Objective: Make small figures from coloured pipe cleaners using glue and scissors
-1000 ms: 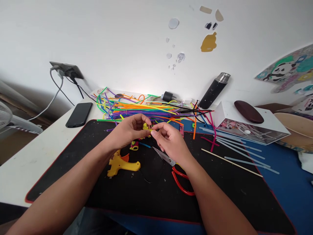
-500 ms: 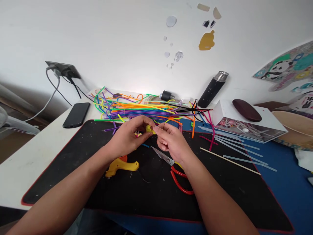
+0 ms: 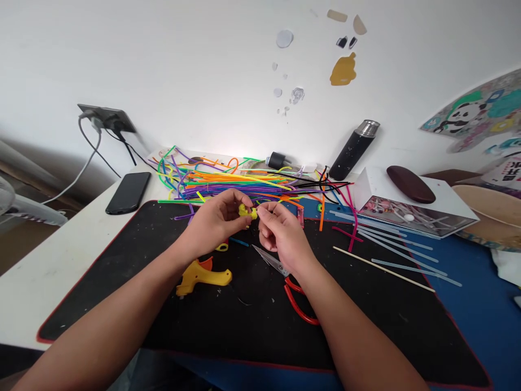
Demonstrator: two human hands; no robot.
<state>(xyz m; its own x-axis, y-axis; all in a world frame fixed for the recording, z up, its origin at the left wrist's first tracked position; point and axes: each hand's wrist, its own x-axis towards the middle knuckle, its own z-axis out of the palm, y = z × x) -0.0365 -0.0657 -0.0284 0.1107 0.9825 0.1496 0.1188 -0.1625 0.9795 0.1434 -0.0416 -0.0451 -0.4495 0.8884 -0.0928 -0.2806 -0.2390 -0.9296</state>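
Between my two hands is a small yellow fuzzy piece [image 3: 246,212], which looks like bent pipe cleaner. My left hand [image 3: 215,221] pinches it from the left, with thumb and forefinger around it. The fingertips of my right hand [image 3: 280,231] are closed at its right end; the other fingers are curled in. Just below my hands lie scissors [image 3: 299,309] with red handles, their blades partly open and pointing up-left. A yellow glue gun [image 3: 209,275] rests below my left hand, partly behind my left forearm.
A heap of colourful pipe cleaners [image 3: 236,184] stretches along the back. Right of my hands lie a wooden stick [image 3: 382,268] and several translucent glue sticks [image 3: 407,251]. A black flask [image 3: 353,151], a white box [image 3: 415,201] and a phone [image 3: 128,192] stand or lie around the black mat [image 3: 260,336].
My hands have turned slightly and spread a little, so more of the yellow piece shows between them. My right forearm now covers more of the scissors' handles.
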